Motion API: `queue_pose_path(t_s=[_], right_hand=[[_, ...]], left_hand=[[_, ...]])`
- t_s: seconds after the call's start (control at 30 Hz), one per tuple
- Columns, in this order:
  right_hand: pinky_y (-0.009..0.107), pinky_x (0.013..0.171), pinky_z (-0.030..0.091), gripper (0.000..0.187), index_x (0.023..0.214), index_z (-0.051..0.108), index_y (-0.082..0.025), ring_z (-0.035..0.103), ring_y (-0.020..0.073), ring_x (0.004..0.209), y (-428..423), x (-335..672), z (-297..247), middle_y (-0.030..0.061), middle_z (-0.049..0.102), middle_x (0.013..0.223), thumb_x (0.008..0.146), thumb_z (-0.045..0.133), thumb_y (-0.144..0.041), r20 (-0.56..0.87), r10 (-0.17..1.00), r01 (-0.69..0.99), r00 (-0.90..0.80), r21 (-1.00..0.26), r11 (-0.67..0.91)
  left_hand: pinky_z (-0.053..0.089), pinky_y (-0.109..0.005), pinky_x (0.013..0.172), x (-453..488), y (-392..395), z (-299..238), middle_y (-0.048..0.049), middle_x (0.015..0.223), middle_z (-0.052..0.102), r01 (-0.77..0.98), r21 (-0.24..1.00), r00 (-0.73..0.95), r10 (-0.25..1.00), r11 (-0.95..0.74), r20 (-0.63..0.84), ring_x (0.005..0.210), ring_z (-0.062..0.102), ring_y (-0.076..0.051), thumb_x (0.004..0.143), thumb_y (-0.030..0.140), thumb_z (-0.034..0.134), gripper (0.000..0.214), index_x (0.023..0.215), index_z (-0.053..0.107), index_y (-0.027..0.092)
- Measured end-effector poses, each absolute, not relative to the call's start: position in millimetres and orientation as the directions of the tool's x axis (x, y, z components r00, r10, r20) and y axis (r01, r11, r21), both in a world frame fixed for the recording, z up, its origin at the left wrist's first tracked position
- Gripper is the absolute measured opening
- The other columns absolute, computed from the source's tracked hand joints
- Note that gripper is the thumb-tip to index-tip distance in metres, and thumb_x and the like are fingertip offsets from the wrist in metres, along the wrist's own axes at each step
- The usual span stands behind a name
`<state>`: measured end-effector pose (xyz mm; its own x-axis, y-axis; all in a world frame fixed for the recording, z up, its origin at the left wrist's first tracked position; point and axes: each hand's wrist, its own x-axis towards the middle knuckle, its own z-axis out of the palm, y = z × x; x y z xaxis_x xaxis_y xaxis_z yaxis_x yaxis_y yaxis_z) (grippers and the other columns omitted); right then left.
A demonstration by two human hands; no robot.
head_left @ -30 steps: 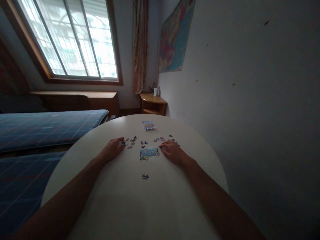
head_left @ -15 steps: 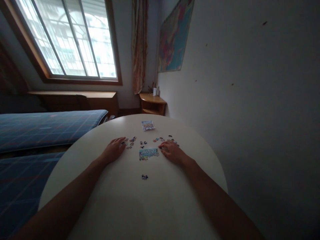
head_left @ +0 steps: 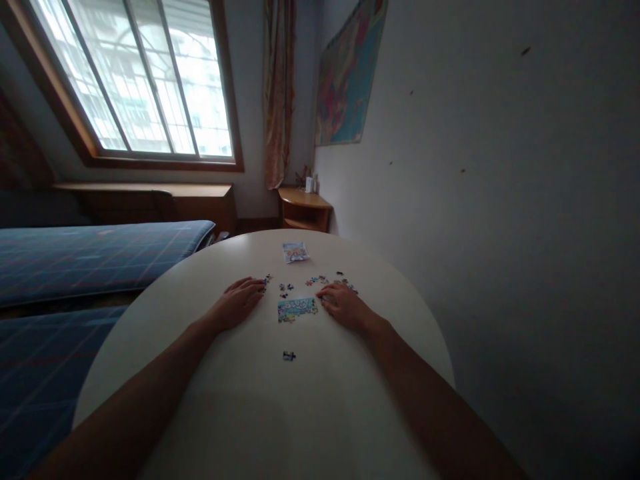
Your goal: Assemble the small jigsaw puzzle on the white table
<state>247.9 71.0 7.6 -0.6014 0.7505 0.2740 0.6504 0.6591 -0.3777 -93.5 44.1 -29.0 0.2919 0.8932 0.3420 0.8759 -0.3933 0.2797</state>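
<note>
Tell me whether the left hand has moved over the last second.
Yes. The left hand has slid right, closer to the assembled puzzle patch, and now covers most of the loose pieces that lay past its fingers.

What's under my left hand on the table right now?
Your left hand lies flat on the white table. A few loose puzzle pieces show just past its fingertips; whatever lies beneath the palm is covered.

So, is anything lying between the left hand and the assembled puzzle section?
Nothing visible: only bare table separates the left hand from the assembled section. Loose pieces lie farther back; the right hand rests at its other edge.
</note>
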Motion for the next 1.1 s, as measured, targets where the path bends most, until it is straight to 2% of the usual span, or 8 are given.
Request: queue_pose_path(t_s=[0.37, 0.63, 0.93, 1.1], right_hand=[[0.041, 0.107, 0.037, 0.028, 0.114, 0.07, -0.017, 0.056, 0.023, 0.118, 70.8, 248.2, 7.8, 0.012, 0.066, 0.121, 0.09, 0.057, -0.022, 0.276, 0.739, 0.646, -0.614, -0.363, 0.672], [0.04, 0.105, 0.04, 0.026, 0.112, 0.071, -0.018, 0.058, 0.0224, 0.115, 74.5, 252.6, 9.3, 0.011, 0.069, 0.118, 0.09, 0.057, -0.019, 0.285, 0.72, 0.59, -0.633, -0.424, 0.687], [0.041, 0.098, 0.047, 0.025, 0.11, 0.072, -0.021, 0.064, 0.0242, 0.108, 94.6, 292.7, 7.1, 0.0096, 0.07, 0.116, 0.09, 0.058, -0.022, 0.331, 0.851, 0.651, -0.407, -0.549, 0.525], [0.04, 0.097, 0.047, 0.02, 0.103, 0.074, -0.022, 0.065, 0.0232, 0.105, 96.5, 301.2, 4.0, 0.0088, 0.072, 0.112, 0.087, 0.062, -0.025, 0.324, 0.871, 0.653, -0.369, -0.576, 0.492]], left_hand=[[0.033, -0.044, 0.114, -89.4, 41.7, -23.4, -0.0051, 0.132, 0.063, 0.887, 0.282, 0.256, 0.898, -0.365, 0.357, 0.132, 0.047, -0.024, 0.098, 0.045, 0.036, 0.04, 0.117, 0.064, 0.024], [0.036, -0.043, 0.113, -92.8, 46.4, -29.7, -0.006, 0.131, 0.064, 0.885, 0.262, 0.27, 0.883, -0.385, 0.383, 0.127, 0.052, -0.024, 0.098, 0.043, 0.037, 0.039, 0.117, 0.065, 0.023], [0.038, -0.046, 0.112, -92.8, 43.9, -29.4, -0.0072, 0.136, 0.06, 0.878, 0.27, 0.29, 0.888, -0.395, 0.356, 0.129, 0.051, -0.026, 0.099, 0.045, 0.036, 0.043, 0.122, 0.064, 0.022], [0.038, -0.047, 0.113, -92.6, 42.8, -28.5, -0.0086, 0.137, 0.059, 0.875, 0.277, 0.293, 0.89, -0.397, 0.35, 0.129, 0.051, -0.026, 0.098, 0.046, 0.035, 0.045, 0.123, 0.063, 0.021]])
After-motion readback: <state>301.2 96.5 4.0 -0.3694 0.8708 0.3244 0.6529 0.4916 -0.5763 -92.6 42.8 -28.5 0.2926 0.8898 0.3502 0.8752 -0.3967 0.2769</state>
